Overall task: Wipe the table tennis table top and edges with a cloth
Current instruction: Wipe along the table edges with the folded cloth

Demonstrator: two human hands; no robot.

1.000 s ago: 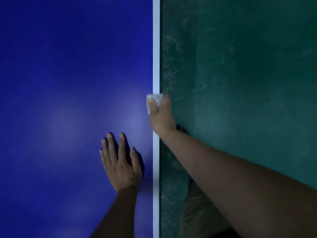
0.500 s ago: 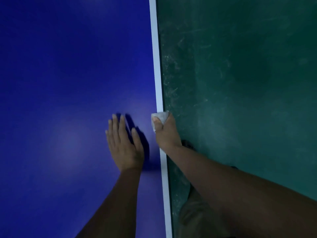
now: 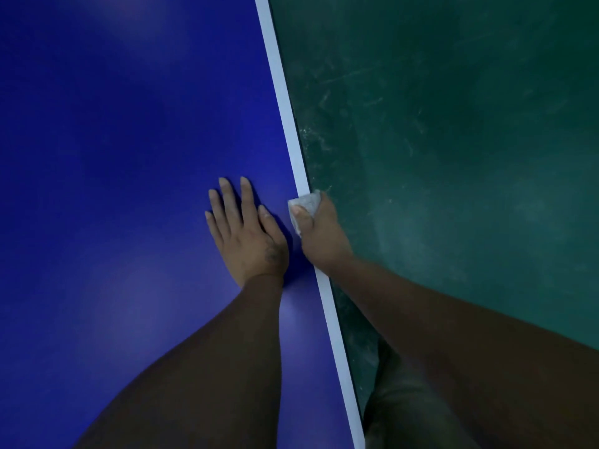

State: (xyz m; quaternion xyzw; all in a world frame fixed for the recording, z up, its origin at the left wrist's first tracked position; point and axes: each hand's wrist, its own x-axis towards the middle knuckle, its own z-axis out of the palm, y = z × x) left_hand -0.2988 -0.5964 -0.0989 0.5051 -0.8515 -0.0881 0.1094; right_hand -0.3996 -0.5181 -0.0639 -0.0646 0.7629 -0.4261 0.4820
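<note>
The blue table tennis table top (image 3: 123, 150) fills the left half of the view, with a white line (image 3: 282, 102) running along its right edge. My right hand (image 3: 319, 234) grips a small white cloth (image 3: 306, 204) and holds it against that edge, thumb on top, the other fingers hidden over the side. My left hand (image 3: 248, 234) rests flat on the blue top just left of the cloth, fingers straight and spread.
Right of the table edge lies a dusty green floor (image 3: 453, 157) with pale scuff marks. My trouser leg (image 3: 398, 413) shows below the right forearm, close to the table side.
The right hand with the cloth has slid back along the edge toward me. The left hand now lies level with it, and the view has tilted so the edge runs slanted.
</note>
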